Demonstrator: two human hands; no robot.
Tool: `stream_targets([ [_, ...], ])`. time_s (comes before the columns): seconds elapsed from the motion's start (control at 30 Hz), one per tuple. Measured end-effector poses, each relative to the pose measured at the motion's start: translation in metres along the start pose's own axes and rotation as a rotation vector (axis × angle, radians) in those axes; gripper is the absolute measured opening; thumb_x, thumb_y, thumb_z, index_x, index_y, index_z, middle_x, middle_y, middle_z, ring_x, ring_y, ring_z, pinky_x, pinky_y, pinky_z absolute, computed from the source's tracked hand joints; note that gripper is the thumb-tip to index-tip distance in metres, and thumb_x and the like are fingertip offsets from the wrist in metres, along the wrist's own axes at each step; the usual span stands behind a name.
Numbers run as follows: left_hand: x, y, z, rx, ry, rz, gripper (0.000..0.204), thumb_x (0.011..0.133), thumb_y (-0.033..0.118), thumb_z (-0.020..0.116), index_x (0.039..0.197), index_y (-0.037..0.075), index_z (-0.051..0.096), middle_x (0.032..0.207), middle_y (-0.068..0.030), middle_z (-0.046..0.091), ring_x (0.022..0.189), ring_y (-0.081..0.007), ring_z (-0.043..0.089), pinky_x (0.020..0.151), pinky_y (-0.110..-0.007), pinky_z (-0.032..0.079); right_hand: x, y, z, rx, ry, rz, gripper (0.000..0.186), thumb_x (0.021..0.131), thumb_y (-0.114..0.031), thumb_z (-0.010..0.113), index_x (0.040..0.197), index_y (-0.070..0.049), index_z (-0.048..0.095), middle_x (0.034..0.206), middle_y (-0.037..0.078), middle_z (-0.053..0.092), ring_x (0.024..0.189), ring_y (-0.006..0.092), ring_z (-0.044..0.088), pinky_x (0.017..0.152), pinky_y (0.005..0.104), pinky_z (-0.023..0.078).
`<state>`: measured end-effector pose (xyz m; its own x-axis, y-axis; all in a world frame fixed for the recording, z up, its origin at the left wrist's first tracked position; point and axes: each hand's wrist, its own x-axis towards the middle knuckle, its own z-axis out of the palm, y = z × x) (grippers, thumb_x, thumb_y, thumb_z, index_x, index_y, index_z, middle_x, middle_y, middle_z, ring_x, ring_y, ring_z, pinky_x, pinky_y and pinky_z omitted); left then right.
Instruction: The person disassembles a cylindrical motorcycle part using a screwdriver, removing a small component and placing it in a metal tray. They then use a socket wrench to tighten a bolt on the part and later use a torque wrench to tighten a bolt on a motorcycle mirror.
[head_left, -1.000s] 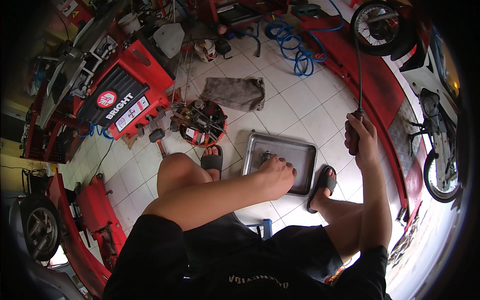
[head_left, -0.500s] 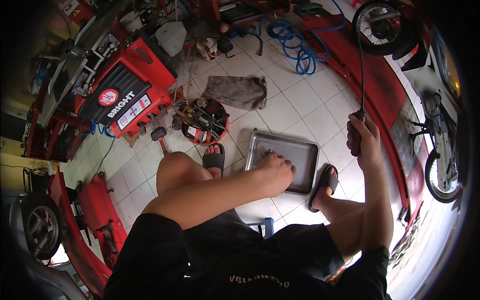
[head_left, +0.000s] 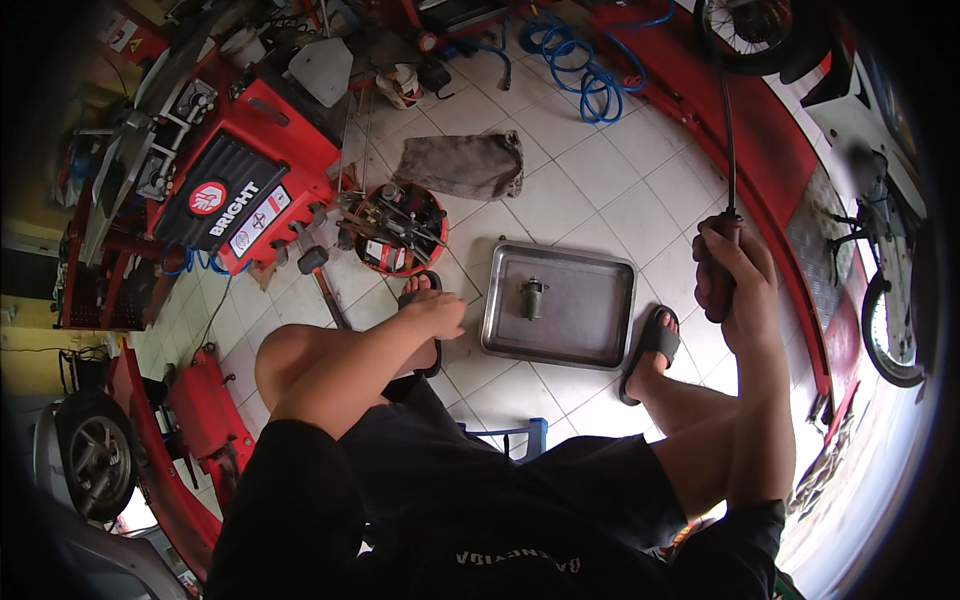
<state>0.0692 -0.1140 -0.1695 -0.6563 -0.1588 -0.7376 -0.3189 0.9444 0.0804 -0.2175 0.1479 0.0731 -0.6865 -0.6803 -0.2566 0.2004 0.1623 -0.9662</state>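
Observation:
My right hand (head_left: 740, 270), raised at the right, is wrapped around the dark red handle (head_left: 716, 278) of a screwdriver. Its long thin shaft (head_left: 731, 150) points up and away from me. Over my left sandal (head_left: 430, 350) hangs my left hand (head_left: 435, 314), loosely curled with nothing visible in it; its fingertips are partly hidden. Between my feet a shallow rectangular metal tray (head_left: 590, 352) lies on the floor. One small cylindrical metal part (head_left: 532, 298), resembling a small motor, stands or lies in its left half, touched by neither hand.
Ahead to the left sits a round red tub (head_left: 440, 225) of tools, with a hammer (head_left: 322, 277) beside it. A red machine (head_left: 250, 180) stands farther left. Beyond the tray lie a grey rag (head_left: 460, 165) and a coiled blue hose (head_left: 590, 70). A red motorcycle lift (head_left: 770, 140) runs along the right.
My left hand has moved left from over the tray to above my left foot, uncovering the metal part. My right hand still grips the screwdriver.

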Motion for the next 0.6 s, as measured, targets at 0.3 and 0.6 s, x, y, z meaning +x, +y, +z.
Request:
stream_targets([
  [0.3, 0.011, 0.02, 0.011, -0.154, 0.104, 0.194, 0.055, 0.087, 0.043, 0.068, 0.123, 0.002, 0.061, 0.12, -0.022, 0.066, 0.115, -0.0412, 0.063, 0.098, -0.051, 0.05, -0.007, 0.0, 0.0, 0.041, -0.064, 0.01, 0.026, 0.096, -0.025, 0.065, 0.105, -0.001, 0.063, 0.09, 0.005, 0.062, 0.059, 0.0093, 0.053, 0.048, 0.0253, 0.039],
  [0.6, 0.022, 0.037, -0.008, -0.033, -0.043, 0.118, 0.049, 0.089, 0.041, 0.067, 0.118, 0.001, 0.063, 0.121, -0.0207, 0.065, 0.115, -0.0415, 0.063, 0.098, -0.051, 0.051, -0.019, -0.011, 0.002, 0.131, -0.048, 0.009, 0.024, 0.095, -0.023, 0.064, 0.098, 0.001, 0.061, 0.079, 0.005, 0.06, 0.054, 0.0107, 0.052, 0.048, 0.0275, 0.041],
])
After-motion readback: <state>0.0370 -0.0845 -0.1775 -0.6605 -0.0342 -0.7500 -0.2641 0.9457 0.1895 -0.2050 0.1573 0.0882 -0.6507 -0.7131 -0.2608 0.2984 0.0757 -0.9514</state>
